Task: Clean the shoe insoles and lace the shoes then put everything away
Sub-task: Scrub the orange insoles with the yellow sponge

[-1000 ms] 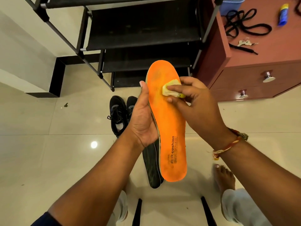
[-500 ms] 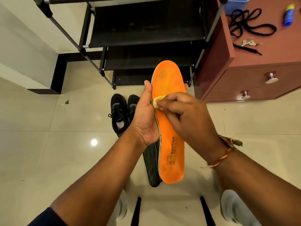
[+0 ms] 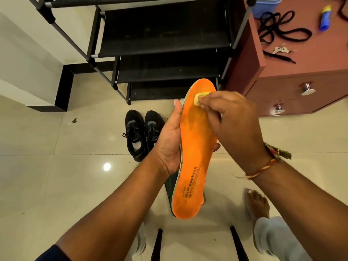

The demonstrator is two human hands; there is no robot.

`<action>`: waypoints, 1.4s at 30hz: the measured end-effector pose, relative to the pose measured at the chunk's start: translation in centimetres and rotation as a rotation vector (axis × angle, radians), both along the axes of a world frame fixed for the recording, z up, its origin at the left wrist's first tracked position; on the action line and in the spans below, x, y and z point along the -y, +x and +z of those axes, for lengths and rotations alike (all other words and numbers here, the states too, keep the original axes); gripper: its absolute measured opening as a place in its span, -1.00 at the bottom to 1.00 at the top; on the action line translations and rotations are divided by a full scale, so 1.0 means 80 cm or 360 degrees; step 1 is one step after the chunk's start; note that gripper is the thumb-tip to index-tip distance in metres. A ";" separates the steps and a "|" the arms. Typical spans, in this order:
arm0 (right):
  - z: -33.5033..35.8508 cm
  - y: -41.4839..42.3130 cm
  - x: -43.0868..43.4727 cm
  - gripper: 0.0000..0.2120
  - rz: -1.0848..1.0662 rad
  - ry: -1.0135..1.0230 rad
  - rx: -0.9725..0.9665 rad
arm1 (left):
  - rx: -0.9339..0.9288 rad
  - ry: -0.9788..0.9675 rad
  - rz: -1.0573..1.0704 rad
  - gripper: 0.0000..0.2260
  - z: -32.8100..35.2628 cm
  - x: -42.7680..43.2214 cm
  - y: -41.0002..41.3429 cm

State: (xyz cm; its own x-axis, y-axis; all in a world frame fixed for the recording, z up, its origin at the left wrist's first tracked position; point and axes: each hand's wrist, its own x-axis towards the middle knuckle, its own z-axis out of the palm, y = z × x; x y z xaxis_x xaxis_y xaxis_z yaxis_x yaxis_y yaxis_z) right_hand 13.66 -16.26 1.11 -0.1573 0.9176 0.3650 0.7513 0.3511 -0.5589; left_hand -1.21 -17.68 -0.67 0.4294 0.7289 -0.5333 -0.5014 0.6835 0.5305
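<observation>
Orange insole (image 3: 194, 153) mid-frame, upright, toe end up; second dark insole (image 3: 170, 187) stacked behind it. Left hand (image 3: 170, 146) wrapped round both along left edge. Right hand (image 3: 231, 121) pinching small yellow cloth wad (image 3: 200, 97), pressed on toe area.
Risks: hard rubbing at unsupported toe end may bend insole or slip it from grip; rear insole may slide out, drop to floor. Wad small, easily lost from fingertips.
Black shoes (image 3: 144, 132) on floor left of centre; laces (image 3: 278, 28) on table, upper right.

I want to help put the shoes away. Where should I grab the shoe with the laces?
Grip the left black shoe by its heel collar, reaching down from above: it stands upright on the floor with the opening facing up and the heel nearest you.
</observation>
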 end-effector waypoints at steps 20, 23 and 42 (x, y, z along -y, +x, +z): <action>-0.004 0.010 -0.008 -0.78 -0.0090 0.0049 0.0039 | 0.0009 -0.0060 -0.0073 -0.30 0.010 0.000 0.000; -0.004 0.008 -0.009 -0.74 -0.0085 -0.0003 0.0019 | 0.0025 -0.0058 -0.0080 -0.29 0.010 -0.001 -0.002; -0.005 -0.006 0.002 -0.71 -0.0113 -0.0031 0.0114 | -0.0057 -0.0028 0.0024 -0.36 0.014 0.000 0.001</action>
